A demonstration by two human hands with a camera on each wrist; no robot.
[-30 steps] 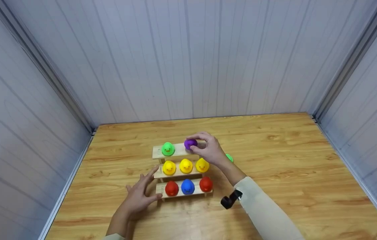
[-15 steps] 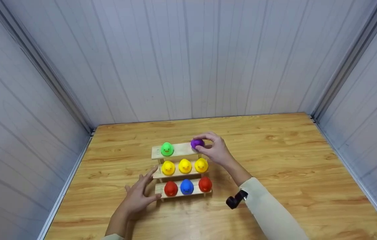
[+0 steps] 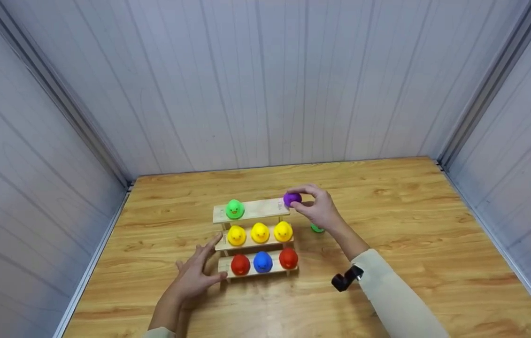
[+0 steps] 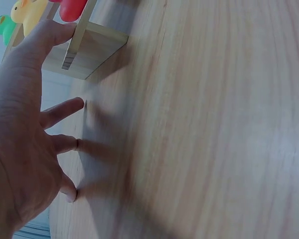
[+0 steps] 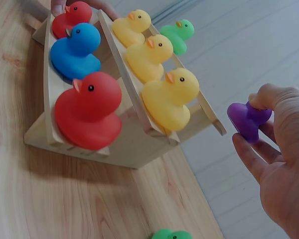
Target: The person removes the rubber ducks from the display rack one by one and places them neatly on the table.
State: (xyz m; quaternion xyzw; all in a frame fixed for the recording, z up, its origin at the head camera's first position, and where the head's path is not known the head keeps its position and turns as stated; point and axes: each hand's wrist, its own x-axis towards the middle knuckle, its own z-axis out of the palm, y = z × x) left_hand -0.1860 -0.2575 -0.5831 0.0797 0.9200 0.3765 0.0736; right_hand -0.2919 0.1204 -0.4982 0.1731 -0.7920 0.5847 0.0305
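Observation:
A three-tier wooden stand (image 3: 260,207) bears rubber ducks. Between thumb and fingers my right hand (image 3: 322,209) pinches a purple rubber duck (image 5: 249,121), held just off the right end of the top shelf. My left hand (image 3: 193,278) is at the stand's left side, fingers spread; its thumb touches the lowest shelf's end, seen in the left wrist view. On the top shelf a green duck (image 3: 234,209) sits at the left. Three yellow ducks (image 3: 260,233) fill the middle shelf. Below them, a blue duck (image 3: 263,262) sits between two red ducks (image 5: 92,112).
Another green duck (image 3: 317,228) lies on the wooden tabletop (image 3: 411,220) right of the stand, partly hidden behind my right forearm. Pale panel walls (image 3: 284,84) stand behind and on both sides. A black bracket (image 3: 347,278) sticks out from my right sleeve.
My right hand has carried the purple duck rightward along the top shelf and past its end. The loose green duck shows again below the right wrist. My left hand stays put.

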